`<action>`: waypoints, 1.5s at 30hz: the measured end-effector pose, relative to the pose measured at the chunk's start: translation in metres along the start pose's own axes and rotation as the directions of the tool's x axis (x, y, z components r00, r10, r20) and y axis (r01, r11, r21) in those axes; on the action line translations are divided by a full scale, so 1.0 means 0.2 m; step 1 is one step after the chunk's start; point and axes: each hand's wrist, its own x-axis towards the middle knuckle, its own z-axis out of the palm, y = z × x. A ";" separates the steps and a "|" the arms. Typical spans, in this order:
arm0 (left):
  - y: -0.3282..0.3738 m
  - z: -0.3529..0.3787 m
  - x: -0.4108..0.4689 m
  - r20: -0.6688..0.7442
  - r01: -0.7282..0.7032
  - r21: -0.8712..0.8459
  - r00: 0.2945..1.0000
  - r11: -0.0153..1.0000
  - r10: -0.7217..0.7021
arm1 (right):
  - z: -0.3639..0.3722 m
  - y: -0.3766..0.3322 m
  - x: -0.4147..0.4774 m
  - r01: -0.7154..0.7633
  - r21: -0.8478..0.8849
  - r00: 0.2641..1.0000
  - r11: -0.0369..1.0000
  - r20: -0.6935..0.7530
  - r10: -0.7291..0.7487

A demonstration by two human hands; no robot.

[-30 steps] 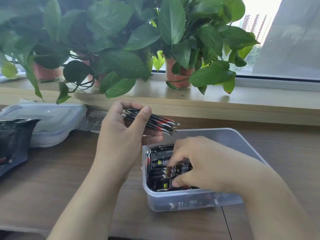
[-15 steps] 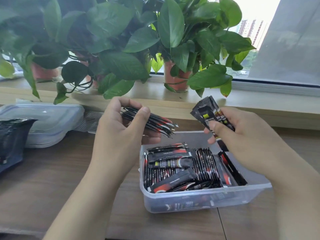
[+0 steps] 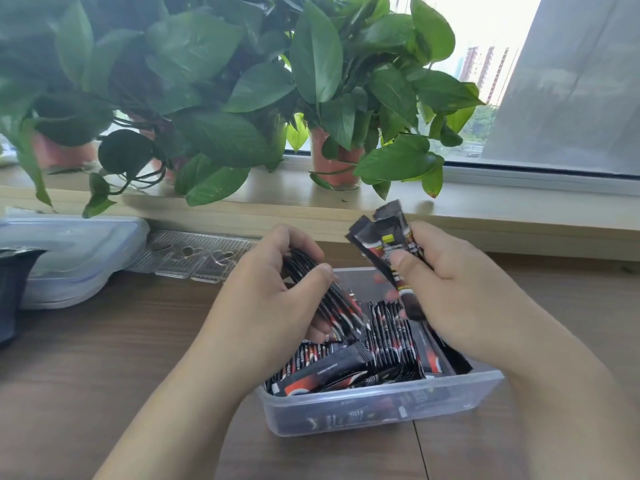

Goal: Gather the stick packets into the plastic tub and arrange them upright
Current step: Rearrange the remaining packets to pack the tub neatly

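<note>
The stick packets are black with red swooshes and white marks. One raised packet has a small yellow patch. The tub is see-through. The table is brown with wood lines. The leaves are green, a few yellow-green. The pots are orange-red.

My right hand lifted out of the plastic tub gripping a few stick packets, my left hand tipping its bundle down towards it

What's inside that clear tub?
Black-and-red stick packets: a row stands on edge, others lie flat in front. The left hand and right hand hide the far part of the tub.
</note>
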 end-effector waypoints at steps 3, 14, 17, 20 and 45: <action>0.00 0.01 0.01 -0.015 0.047 -0.047 0.999 0.998 -0.047 | 0.07 -0.03 0.00 0.095 -0.070 0.995 0.993 0.022 -0.093; -0.03 0.00 0.02 -0.062 0.008 -0.100 0.998 0.995 -0.014 | 0.16 -0.02 0.00 0.168 0.176 0.946 0.970 0.247 -0.209; -0.02 -0.01 0.02 -0.090 0.013 -0.165 0.996 0.986 -0.028 | 0.15 -0.01 0.00 0.164 0.276 0.937 0.947 0.256 -0.237; 0.00 -0.01 0.01 -0.070 0.035 -0.241 0.996 0.970 -0.053 | 0.14 0.00 0.00 0.141 0.352 0.927 0.925 0.282 -0.249; -0.05 -0.06 0.05 -0.064 0.083 -0.103 0.994 0.991 -0.090 | -0.20 0.05 -0.12 0.023 0.409 0.989 0.912 -0.145 0.040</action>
